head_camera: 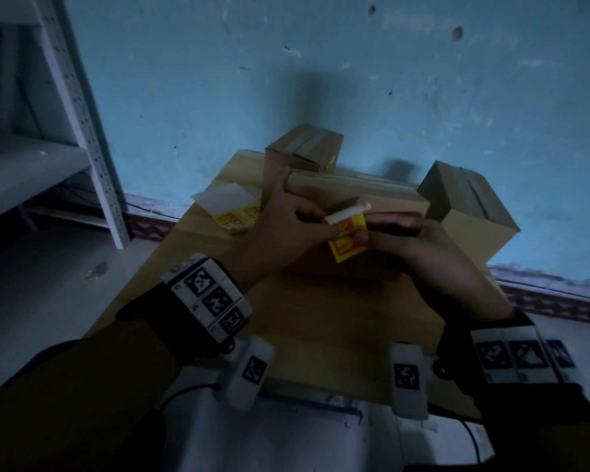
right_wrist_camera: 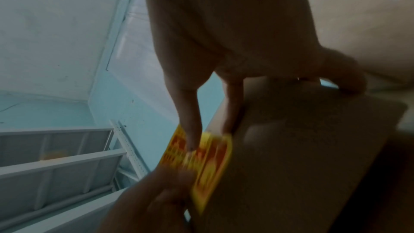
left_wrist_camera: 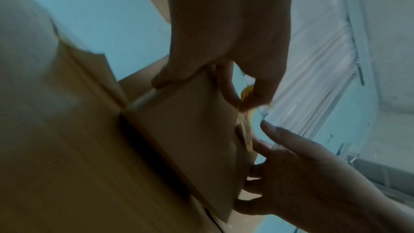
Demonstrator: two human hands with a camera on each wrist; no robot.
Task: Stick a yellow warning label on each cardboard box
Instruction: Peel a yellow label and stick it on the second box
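Yellow label being pinched by left hand & right hand, peeling backing over box for sticking.

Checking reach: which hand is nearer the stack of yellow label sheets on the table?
Left. The left hand is just right of the stack of yellow label sheets; right hand is farther right.

Both hands meet at centre, forearms angled inward.

Left hand: thumb stretched up and away, fingers curled in a pinch. Right hand: thumb and forefinger closed in a pinch at the left hand's fingertips, remaining fingers extended flat. Both wrists carry marker bands.
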